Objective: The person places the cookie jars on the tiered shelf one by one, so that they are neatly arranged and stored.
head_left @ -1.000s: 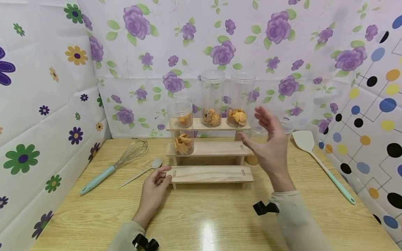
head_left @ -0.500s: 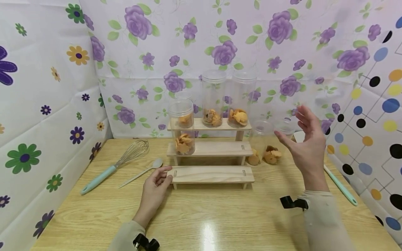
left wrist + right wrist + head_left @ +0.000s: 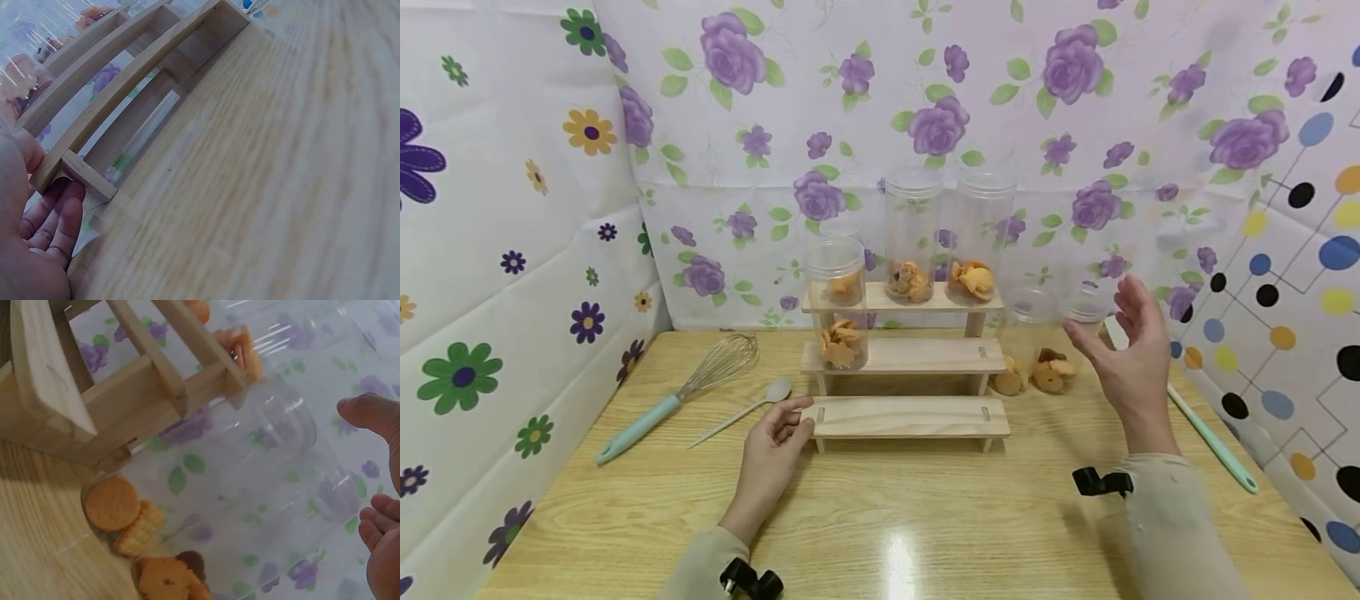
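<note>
My left hand (image 3: 771, 450) pinches the left end of the three-tier wooden stand's (image 3: 906, 417) lowest step; in the left wrist view, the thumb is above the board (image 3: 119, 94) and the fingers curl beneath. Right of the stand, my right hand (image 3: 1135, 367) has its thumb and fingers spread wide, holding nothing. It is nearest to the rearmost of two clear jars on the table, one jar (image 3: 1026, 333) beside the stand and another jar (image 3: 1060, 340) just right of it. Biscuits (image 3: 112, 503) lie in the bottoms of both, in the right wrist view.
Two tall biscuit jars (image 3: 913, 229) and a shorter one stand on the top step; another jar (image 3: 835, 287) stands on the middle step's left end. A whisk (image 3: 677, 400) and a small spoon (image 3: 741, 410) lie left. A spatula (image 3: 1213, 442) lies right, partly behind my right hand.
My right hand has moved right, away from the stand's upper right side, uncovering the two table jars, then dipped slightly. My left hand keeps its hold on the step.
</note>
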Available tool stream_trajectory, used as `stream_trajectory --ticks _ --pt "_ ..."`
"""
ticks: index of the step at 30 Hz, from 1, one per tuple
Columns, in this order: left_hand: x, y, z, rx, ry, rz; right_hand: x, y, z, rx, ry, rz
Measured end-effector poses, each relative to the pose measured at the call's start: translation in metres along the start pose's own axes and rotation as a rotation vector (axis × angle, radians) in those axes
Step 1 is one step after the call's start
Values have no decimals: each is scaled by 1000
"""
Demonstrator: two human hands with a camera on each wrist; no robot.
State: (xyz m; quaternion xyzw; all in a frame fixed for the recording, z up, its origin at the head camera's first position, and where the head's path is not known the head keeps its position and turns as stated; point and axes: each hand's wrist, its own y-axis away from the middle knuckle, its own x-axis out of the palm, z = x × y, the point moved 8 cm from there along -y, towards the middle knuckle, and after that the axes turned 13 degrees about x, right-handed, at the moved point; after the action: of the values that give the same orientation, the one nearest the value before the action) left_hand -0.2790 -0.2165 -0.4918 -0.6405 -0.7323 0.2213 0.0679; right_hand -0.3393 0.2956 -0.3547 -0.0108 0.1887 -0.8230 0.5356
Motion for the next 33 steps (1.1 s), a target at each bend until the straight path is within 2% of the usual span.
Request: stream_trajectory --ticks 8,13,20,26,33 --pt "0 -1 -3 4 -12 3 2 -10 -43 103 -35 49" --pt "0 -1 -2 -4 -6 4 7 -11 -66 161 -6 90" --pt "0 0 -2 3 -3 2 15 -8 -93 200 25 134" --pt "0 0 -2 1 -10 1 19 -6 -110 208 25 137" --pt "0 0 -2 3 -3 4 21 -5 -119 214 26 149"
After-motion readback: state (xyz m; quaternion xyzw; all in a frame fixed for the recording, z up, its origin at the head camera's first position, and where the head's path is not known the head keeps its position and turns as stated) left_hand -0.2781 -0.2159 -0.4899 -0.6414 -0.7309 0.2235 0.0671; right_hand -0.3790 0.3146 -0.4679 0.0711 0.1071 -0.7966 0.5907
